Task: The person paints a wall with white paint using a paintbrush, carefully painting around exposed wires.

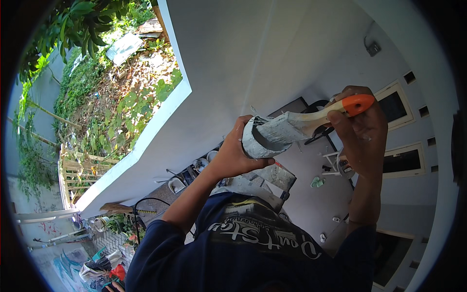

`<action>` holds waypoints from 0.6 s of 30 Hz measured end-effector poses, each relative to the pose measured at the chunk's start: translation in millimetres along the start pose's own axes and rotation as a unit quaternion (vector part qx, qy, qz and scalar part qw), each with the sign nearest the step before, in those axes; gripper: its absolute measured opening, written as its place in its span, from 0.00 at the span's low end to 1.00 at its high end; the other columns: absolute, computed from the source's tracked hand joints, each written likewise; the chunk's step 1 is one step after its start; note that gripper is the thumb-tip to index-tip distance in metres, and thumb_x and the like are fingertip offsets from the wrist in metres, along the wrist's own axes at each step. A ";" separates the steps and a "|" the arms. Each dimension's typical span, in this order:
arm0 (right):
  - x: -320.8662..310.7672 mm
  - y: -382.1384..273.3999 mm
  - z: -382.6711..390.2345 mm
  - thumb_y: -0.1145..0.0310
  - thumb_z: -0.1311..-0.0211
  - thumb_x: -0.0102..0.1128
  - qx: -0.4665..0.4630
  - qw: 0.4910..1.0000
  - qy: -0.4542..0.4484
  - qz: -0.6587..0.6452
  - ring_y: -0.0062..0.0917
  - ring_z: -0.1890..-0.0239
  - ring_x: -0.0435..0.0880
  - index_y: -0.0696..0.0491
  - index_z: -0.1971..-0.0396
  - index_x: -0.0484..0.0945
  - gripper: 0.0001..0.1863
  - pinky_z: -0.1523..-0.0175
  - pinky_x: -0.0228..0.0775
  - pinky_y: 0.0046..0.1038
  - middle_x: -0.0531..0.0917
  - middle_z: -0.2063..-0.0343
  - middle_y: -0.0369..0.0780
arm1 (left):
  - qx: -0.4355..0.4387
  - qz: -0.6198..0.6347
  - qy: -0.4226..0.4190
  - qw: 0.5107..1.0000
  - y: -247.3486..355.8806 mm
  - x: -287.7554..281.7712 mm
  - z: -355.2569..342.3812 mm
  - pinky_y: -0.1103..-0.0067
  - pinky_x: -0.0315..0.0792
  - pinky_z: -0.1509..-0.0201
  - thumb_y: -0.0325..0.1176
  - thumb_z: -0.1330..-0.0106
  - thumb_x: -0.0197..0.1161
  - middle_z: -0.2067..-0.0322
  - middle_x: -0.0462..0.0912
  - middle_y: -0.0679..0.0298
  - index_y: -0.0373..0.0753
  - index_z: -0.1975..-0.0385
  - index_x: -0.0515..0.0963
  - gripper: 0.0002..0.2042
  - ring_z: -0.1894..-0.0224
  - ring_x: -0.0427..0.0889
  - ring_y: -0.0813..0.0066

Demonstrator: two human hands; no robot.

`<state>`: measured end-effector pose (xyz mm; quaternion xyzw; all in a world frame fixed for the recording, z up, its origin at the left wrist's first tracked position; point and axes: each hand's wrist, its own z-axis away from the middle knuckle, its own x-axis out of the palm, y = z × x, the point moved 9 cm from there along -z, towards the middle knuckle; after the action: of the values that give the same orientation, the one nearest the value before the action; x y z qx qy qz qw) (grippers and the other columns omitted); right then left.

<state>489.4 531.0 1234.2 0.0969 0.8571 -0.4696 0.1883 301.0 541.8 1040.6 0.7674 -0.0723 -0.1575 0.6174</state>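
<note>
My left hand (230, 155) is wrapped round a small round paint cup (252, 145) with pale grey-white paint on its wall and rim. In my right hand (361, 131) is a wide paintbrush (318, 118) with a pale handle and an orange end, pinched between thumb and fingers. The brush lies tilted, its paint-coated bristles pointing left across the cup's mouth and touching the rim. How much paint is inside the cup is hidden by the brush. Flecks of paint show on my right hand.
A pale wall (228, 63) rises close ahead, its white edge (158, 119) bordering a leafy slope. Far below, green slippers (317, 182) lie on the tiled floor (304, 202). A white plastic chair (335, 163) stands at right, and clutter lines the wall's foot.
</note>
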 end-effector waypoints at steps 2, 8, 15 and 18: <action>11.1 -7.4 0.6 0.71 0.33 0.71 -0.039 0.998 -0.024 0.042 0.21 0.61 0.87 0.58 0.54 0.77 0.14 0.55 0.85 0.23 0.83 0.62 0.40 | -0.007 0.004 -0.007 1.000 3.0 0.3 -0.5 0.70 0.67 0.32 0.40 0.56 0.84 0.45 0.77 0.53 0.33 0.36 0.64 0.47 0.39 0.76 0.63; 15.4 -27.7 5.5 0.71 0.34 0.71 -0.151 0.976 -0.023 0.156 0.20 0.63 0.88 0.57 0.55 0.78 0.12 0.58 0.82 0.23 0.86 0.63 0.41 | 0.009 0.013 -0.011 1.000 11.9 -0.7 -1.4 0.70 0.67 0.32 0.40 0.55 0.84 0.45 0.77 0.53 0.34 0.35 0.65 0.46 0.38 0.76 0.63; -9.9 -26.3 1.5 0.68 0.32 0.69 -0.143 0.984 0.027 0.099 0.24 0.63 0.88 0.57 0.53 0.77 0.14 0.55 0.85 0.24 0.83 0.60 0.41 | 0.025 0.004 0.008 1.000 16.9 -2.4 -7.6 0.66 0.70 0.34 0.44 0.55 0.83 0.45 0.79 0.49 0.34 0.35 0.65 0.46 0.40 0.80 0.55; -45.1 14.4 -10.3 0.65 0.31 0.68 0.049 0.990 0.134 -0.021 0.23 0.60 0.87 0.56 0.53 0.76 0.14 0.54 0.89 0.25 0.79 0.63 0.38 | 0.017 0.007 0.015 1.000 14.2 -9.8 -8.2 0.66 0.70 0.34 0.45 0.55 0.83 0.45 0.79 0.48 0.34 0.35 0.65 0.47 0.40 0.80 0.55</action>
<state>532.9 548.0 1246.9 0.1496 0.8526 -0.4975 0.0568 295.7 549.1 1057.4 0.7794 -0.0714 -0.1405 0.6064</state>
